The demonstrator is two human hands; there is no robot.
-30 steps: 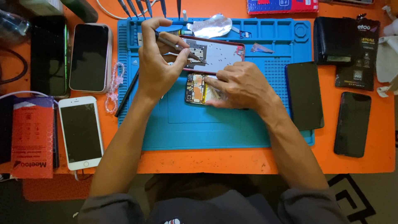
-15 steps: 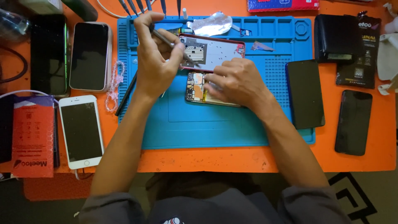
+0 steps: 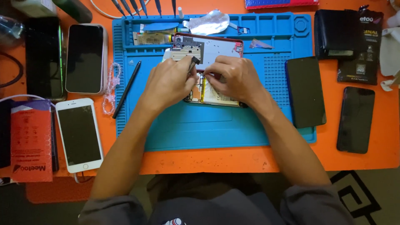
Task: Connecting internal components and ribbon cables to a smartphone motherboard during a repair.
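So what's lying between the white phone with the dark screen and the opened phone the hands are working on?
In the head view, between the white phone and the opened phone lie a clear bead strand and a slim black stylus on the blue silicone mat.

Far left on the orange tabletop (image 3: 250, 160), a red and purple flat package (image 3: 26, 139) lies beside a white phone (image 3: 79, 134) with a dark screen. Above it, a dark-screened phone (image 3: 85, 58) in a pale frame – another black slab (image 3: 43, 56) just left of it. Right side: two black screens, phone (image 3: 305, 91) and phone (image 3: 355, 118), side by side. Top right, a black glossy packet (image 3: 364, 46) with a label – and a red package (image 3: 281, 3) at the top edge.
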